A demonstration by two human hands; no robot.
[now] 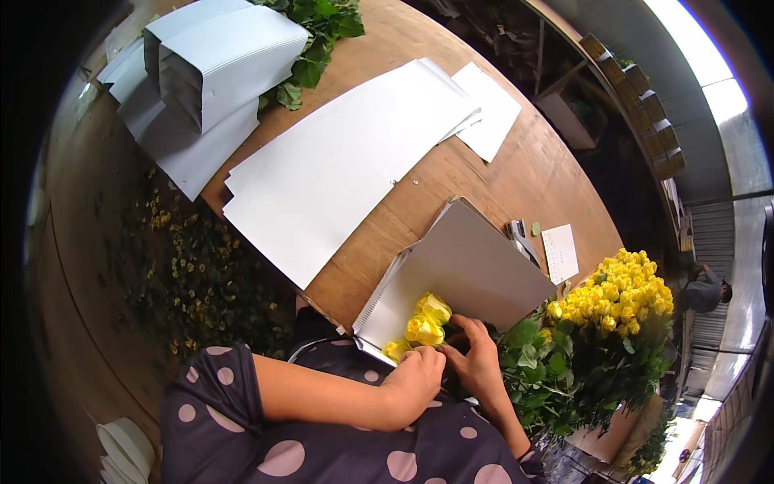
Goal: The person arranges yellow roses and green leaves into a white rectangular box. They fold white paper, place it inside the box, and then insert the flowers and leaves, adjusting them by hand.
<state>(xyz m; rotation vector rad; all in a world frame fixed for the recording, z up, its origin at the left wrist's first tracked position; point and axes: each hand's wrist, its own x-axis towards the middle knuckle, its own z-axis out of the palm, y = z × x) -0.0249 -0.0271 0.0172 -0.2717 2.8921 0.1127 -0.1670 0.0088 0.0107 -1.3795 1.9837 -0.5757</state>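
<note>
Several yellow roses [425,329] lie in a small group on a grey-white sheet [476,270], close to its near edge. My left hand [418,377] is closed at the lower side of the blooms, its fingers pinched against them. Just right of the flowers, my right hand [476,355] has its fingers curled round the side of the group, thumb toward the left hand. The stems are hidden below the hands. Under the sheet, a stack with a ridged corrugated edge [380,292] shows.
Long white sheets [347,161] cover the wooden table [556,169]. Folded cardboard sleeves [234,64] and green leaves stand far left. A stapler [520,238] and a paper note [559,252] lie beyond the sheet. Bunched yellow roses [617,294] stand right; cut foliage [201,274] litters the floor.
</note>
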